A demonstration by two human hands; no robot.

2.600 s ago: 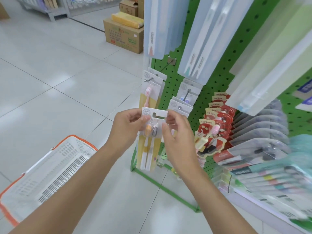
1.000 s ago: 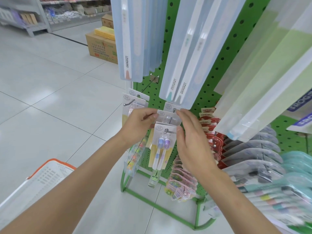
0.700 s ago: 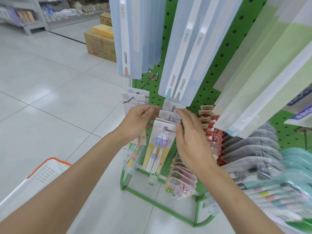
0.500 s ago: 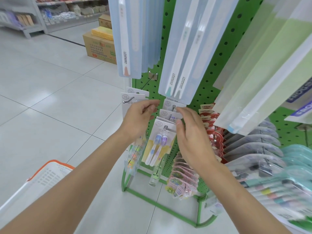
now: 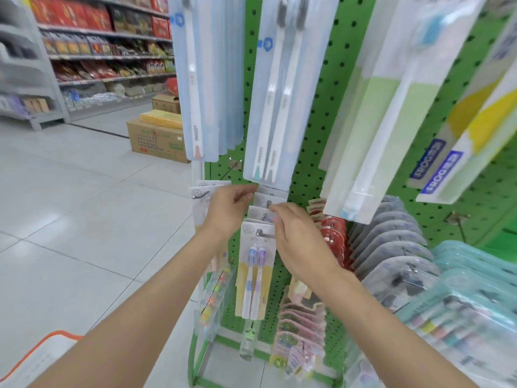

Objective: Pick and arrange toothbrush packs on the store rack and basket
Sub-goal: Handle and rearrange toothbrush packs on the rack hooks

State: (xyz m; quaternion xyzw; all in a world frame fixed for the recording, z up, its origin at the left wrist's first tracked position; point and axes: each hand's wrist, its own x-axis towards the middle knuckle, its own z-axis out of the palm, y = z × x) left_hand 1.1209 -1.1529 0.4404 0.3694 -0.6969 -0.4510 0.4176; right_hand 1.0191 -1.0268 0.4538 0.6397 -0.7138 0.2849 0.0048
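Observation:
Small toothbrush packs hang in a row on one hook of the green pegboard rack [image 5: 307, 152]. The front pack [image 5: 254, 278] shows a blue and a purple brush on a yellow card. My left hand [image 5: 228, 212] pinches the left top edge of the white pack cards [image 5: 261, 199] behind it. From the other side, my right hand [image 5: 298, 238] pinches those cards with its fingertips, just above the front pack's hook hole. Which card each hand holds is hidden by the fingers. The white basket [image 5: 42, 357] with an orange rim sits on the floor at bottom left.
Long blue toothbrush packs [image 5: 275, 88] hang just above my hands. Red packs [image 5: 333, 231], grey blister packs [image 5: 391, 247] and teal packs [image 5: 475, 278] fill the rack to the right. A second hook of small packs [image 5: 200, 196] is left of my left hand. Cardboard boxes [image 5: 155, 140] stand on the tiled floor.
Earlier both hands held a pack with orange and grey brushes in front of the rack. They have since risen to the cards on the hook; the view has tilted up.

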